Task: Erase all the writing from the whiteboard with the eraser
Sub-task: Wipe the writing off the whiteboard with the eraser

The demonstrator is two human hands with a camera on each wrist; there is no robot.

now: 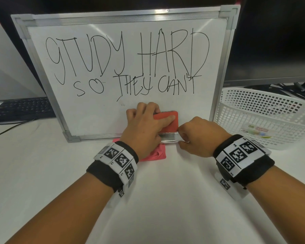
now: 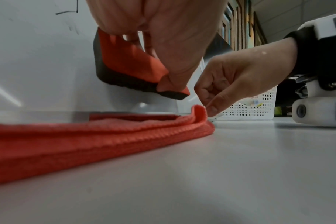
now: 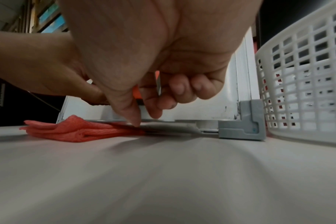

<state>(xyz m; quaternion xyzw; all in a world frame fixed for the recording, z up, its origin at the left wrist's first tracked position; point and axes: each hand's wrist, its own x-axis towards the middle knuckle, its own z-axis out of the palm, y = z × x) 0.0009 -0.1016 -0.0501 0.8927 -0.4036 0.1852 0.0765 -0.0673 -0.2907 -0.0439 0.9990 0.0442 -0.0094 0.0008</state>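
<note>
The whiteboard (image 1: 95, 111) leans upright at the back of the table, with black writing (image 1: 127, 59) across its upper two thirds. My left hand (image 1: 148, 120) grips a red eraser (image 1: 165, 128) and presses its dark felt side against the board's lower middle. In the left wrist view the eraser (image 2: 125, 63) lies flat on the board under my left hand (image 2: 163, 37). My right hand (image 1: 183, 134) has curled fingers and pinches the board's bottom rail just right of the eraser. Faint smudges remain left of the eraser.
A folded red cloth (image 1: 153, 154) lies on the table under the board's bottom edge, below my left wrist. A white perforated basket (image 1: 262, 120) stands close to the board's right. A black keyboard (image 1: 21, 108) sits behind the board at left, and a dark monitor (image 1: 271, 41) at the back right.
</note>
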